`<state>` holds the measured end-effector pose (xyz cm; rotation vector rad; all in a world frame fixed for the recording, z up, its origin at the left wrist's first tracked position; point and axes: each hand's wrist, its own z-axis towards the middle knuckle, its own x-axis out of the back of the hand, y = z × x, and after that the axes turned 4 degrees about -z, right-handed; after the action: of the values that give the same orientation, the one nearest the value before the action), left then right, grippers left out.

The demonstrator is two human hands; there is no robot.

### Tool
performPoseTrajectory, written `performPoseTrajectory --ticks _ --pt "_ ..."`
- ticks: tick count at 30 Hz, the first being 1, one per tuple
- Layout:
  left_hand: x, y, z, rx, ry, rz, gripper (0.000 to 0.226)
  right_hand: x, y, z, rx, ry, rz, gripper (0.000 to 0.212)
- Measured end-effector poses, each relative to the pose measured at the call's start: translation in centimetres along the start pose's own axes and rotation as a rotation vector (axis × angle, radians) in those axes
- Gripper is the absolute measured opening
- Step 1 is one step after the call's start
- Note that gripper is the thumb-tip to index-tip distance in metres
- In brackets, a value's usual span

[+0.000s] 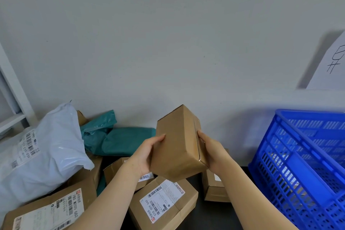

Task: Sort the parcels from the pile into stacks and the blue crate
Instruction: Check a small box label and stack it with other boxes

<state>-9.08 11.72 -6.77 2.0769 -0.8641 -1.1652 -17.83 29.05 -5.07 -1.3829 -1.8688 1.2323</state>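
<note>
Box held over the pile, both hands.
Near: labelled cardboard parcels [164, 201] lie on the dark desk [214, 214]. Above them, left hand [147, 153] and right hand [211, 151] grip a plain brown box [177, 147] by opposite sides, tilted, off the desk. Right: blue slatted plastic crate [298, 155], contents unclear. Left: glossy white bag [46, 151], crumpled green bags [121, 142] behind. Pale wall [168, 43], paper sheet [332, 65] far right.

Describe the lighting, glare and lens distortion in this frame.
Head view: soft, even light; the paper sign throws a blurred shadow on the wall to its left; a mild sheen streaks the white poly mailer; wide-angle bending bows the rim of the blue crate and leans the shelf frame; the held cardboard box is sharp.
</note>
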Motion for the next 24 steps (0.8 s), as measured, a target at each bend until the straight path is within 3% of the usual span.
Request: performPoseTrajectory --ticks 5,10,17,21,24 --pt "-1.0 0.3 0.6 -0.133 0.101 0.326 0.048 0.0 0.3 0.1 0.074 -0.035 -0.026 0.033" --pt "-2.6 0.8 0.3 -0.105 0.099 0.579 0.113 -0.5 0.6 0.1 0.132 -0.039 -0.104 0.034" --pt "-2.9 0.3 0.7 -0.119 0.082 0.558 0.096 -0.4 0.7 0.2 0.194 -0.005 -0.188 0.041" --pt "-2.8 -0.1 0.9 -0.114 0.084 0.551 0.102 -0.1 1.0 0.1 0.177 -0.011 -0.208 0.042" --pt "-2.7 -0.1 1.1 -0.117 0.094 0.536 0.088 0.0 1.1 0.2 0.164 -0.013 -0.198 0.041"
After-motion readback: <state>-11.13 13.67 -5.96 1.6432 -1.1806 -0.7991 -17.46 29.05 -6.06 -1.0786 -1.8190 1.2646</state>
